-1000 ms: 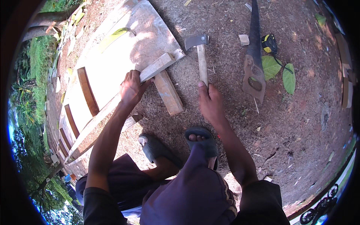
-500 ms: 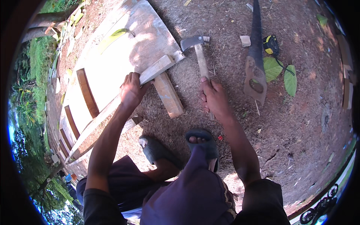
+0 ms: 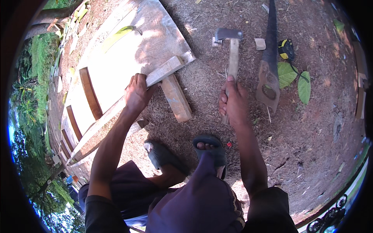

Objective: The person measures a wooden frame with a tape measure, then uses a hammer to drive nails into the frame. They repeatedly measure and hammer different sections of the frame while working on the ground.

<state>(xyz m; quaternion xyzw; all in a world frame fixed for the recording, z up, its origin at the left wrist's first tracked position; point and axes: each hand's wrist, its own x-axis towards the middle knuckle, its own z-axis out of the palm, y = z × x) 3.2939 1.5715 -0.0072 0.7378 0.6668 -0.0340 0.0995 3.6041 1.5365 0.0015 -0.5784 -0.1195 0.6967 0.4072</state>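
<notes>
My left hand (image 3: 136, 94) grips a long pale wooden batten (image 3: 165, 70) that runs diagonally along the edge of a flat wooden panel (image 3: 128, 50). My right hand (image 3: 233, 101) is closed around the wooden handle of a hammer (image 3: 232, 54), whose grey steel head points away from me over the dirt. A short wooden block (image 3: 176, 98) lies under the batten's end, between my two hands.
A handsaw (image 3: 269, 68) lies on the dirt to the right of the hammer, with a yellow and black tape measure (image 3: 286, 49) and two green leaves (image 3: 293, 77) beside it. A small wood offcut (image 3: 260, 43) lies near the saw. My sandalled feet (image 3: 210, 149) are below. Brown slats (image 3: 90, 92) cross the panel.
My right hand closed on the hammer handle and raised it off the ground, carrying the head further from me. My left hand stayed on the batten.
</notes>
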